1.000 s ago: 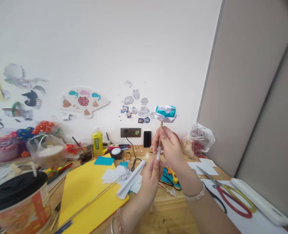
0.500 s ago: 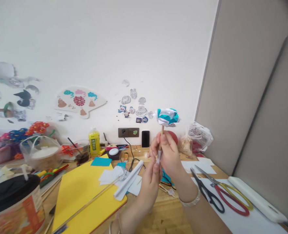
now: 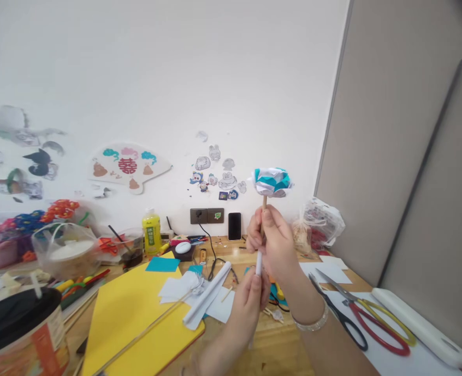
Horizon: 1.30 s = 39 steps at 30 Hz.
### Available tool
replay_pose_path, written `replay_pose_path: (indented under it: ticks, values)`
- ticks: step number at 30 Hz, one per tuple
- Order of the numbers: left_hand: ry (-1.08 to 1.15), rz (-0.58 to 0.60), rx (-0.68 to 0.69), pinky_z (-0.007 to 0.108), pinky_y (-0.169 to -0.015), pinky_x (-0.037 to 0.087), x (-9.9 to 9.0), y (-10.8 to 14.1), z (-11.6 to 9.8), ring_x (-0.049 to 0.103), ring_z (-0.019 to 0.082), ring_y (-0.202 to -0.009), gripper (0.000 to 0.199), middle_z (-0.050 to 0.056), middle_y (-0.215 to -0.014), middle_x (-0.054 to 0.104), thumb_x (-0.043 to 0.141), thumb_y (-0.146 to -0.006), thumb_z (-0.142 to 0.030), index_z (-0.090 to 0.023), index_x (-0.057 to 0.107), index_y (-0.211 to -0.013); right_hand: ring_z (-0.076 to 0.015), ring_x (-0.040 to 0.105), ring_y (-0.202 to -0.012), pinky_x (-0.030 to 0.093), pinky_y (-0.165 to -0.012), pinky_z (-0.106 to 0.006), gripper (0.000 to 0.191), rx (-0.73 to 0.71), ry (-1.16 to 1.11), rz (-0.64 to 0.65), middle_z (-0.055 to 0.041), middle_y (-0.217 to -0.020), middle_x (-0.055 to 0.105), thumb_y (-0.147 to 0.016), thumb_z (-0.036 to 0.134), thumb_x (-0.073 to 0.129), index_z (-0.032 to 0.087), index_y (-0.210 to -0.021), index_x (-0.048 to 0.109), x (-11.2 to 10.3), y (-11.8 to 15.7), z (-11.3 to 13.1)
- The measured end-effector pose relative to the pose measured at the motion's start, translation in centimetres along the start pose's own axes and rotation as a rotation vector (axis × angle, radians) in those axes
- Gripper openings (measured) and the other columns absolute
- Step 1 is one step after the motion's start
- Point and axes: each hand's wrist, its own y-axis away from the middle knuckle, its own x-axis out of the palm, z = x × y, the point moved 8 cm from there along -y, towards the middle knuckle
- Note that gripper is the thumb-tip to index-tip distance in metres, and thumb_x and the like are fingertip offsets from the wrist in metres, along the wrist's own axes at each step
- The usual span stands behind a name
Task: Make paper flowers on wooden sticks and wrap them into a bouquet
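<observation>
A blue-and-white paper flower [image 3: 272, 183] stands upright on a thin stick in front of the wall. My right hand [image 3: 280, 243] is closed around the stick [image 3: 264, 201] just under the flower head. Lower down, my left hand [image 3: 248, 297] pinches the same stem, where a white sleeve or wrapping [image 3: 258, 263] shows between the two hands. Left of my hands, a rolled white paper [image 3: 207, 295] and a yellow board [image 3: 137, 308] lie on the wooden table. A long thin stick with a crumpled white tip crosses the board.
Scissors with black handles [image 3: 354, 334] and scissors with red and yellow handles [image 3: 387, 326] lie at right beside a long white object [image 3: 422, 326]. A phone [image 3: 234, 226] leans on the wall. A yellow bottle [image 3: 151, 232] and a black-lidded tub [image 3: 19, 324] stand at left.
My right hand and the flower have shifted slightly up and right. My left hand has moved a little lower, so more of the white part of the stem shows between my hands.
</observation>
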Motion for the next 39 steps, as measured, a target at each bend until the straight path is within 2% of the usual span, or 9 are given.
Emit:
replay_pose_path:
  ticks: [3,5,9,14,19,24,29,34,39]
  values:
    - [0.076,0.032,-0.026,0.019,-0.038,0.017,0.7,0.3,0.6,0.021,0.005,-0.041,0.045,-0.010,-0.051,0.027,0.041,-0.080,-0.063,-0.020,0.037,-0.066,-0.0047,0.031,-0.036,0.038,-0.042,-0.019,0.027,0.012,-0.008,0.022,0.0094,-0.048,0.042,-0.092,0.037,0.043,0.021,-0.070,0.045,0.0,0.1,0.6]
    - [0.096,0.073,-0.025,0.018,-0.037,0.017,1.2,0.3,-0.1,0.019,0.004,-0.040,0.044,-0.011,-0.051,0.027,0.042,-0.080,-0.062,-0.021,0.037,-0.068,-0.0047,0.032,-0.035,0.038,-0.042,-0.020,0.027,0.031,-0.024,0.025,0.0091,-0.048,0.044,-0.092,0.037,0.042,0.021,-0.071,0.045,0.0,0.4,0.6]
    - [0.108,0.102,-0.043,0.017,-0.036,0.016,1.3,0.1,-3.1,0.017,0.003,-0.037,0.041,-0.012,-0.050,0.024,0.042,-0.082,-0.060,-0.021,0.036,-0.070,-0.0049,0.038,-0.038,0.037,-0.043,-0.019,0.025,0.037,-0.038,0.031,0.0071,-0.054,0.050,-0.092,0.037,0.043,0.021,-0.073,0.048,0.3,0.7,0.5]
    - [-0.005,0.020,0.042,0.017,-0.037,0.016,-0.3,0.3,-7.5,0.022,0.004,-0.040,0.038,-0.009,-0.054,0.028,0.043,-0.084,-0.055,-0.020,0.038,-0.069,-0.0090,0.048,-0.050,0.040,-0.049,-0.022,0.024,-0.013,0.057,0.157,0.0038,-0.059,0.053,-0.091,0.035,0.044,0.021,-0.074,0.051,2.6,0.6,1.5]
    - [-0.019,-0.005,0.117,0.017,-0.037,0.018,-1.0,1.1,-9.8,0.023,0.004,-0.040,0.039,-0.009,-0.051,0.028,0.044,-0.084,-0.055,-0.020,0.038,-0.066,-0.0106,0.050,-0.053,0.041,-0.050,-0.023,0.025,-0.085,0.028,0.131,0.0021,-0.064,0.056,-0.091,0.036,0.044,0.022,-0.073,0.052,4.6,0.6,2.2]
    - [-0.031,-0.104,0.106,0.018,-0.036,0.017,-1.8,1.5,-10.6,0.019,0.004,-0.041,0.038,-0.009,-0.052,0.028,0.050,-0.079,-0.058,-0.020,0.046,-0.073,-0.0110,0.050,-0.049,0.041,-0.047,-0.024,0.025,-0.107,-0.060,0.151,0.0024,-0.062,0.055,-0.089,0.039,0.045,0.023,-0.071,0.049,6.1,0.9,2.2]
    - [-0.076,-0.058,0.095,0.020,-0.035,0.017,-0.9,1.8,-11.2,0.023,0.006,-0.040,0.038,-0.007,-0.051,0.031,0.051,-0.077,-0.059,-0.020,0.051,-0.075,-0.0108,0.049,-0.047,0.045,-0.051,-0.027,0.025,-0.103,-0.088,0.132,0.0034,-0.060,0.054,-0.089,0.040,0.045,0.023,-0.071,0.048,5.6,1.6,2.5]
    - [-0.082,-0.023,0.075,0.021,-0.036,0.019,-0.4,2.4,-11.2,0.024,0.006,-0.042,0.040,-0.006,-0.053,0.033,0.049,-0.078,-0.059,-0.020,0.056,-0.080,-0.0106,0.049,-0.044,0.044,-0.045,-0.025,0.028,-0.102,-0.069,0.112,0.0039,-0.059,0.051,-0.088,0.044,0.045,0.024,-0.069,0.045,4.9,2.4,2.6]
    - [-0.153,0.037,0.064,0.021,-0.040,0.019,-1.1,1.9,-10.5,0.025,0.007,-0.046,0.032,-0.006,-0.058,0.033,0.043,-0.086,-0.051,-0.020,0.052,-0.085,-0.0105,0.049,-0.044,0.042,-0.043,-0.024,0.028,-0.080,-0.013,0.128,0.0036,-0.058,0.050,-0.088,0.044,0.046,0.023,-0.070,0.047,4.7,2.1,2.6]
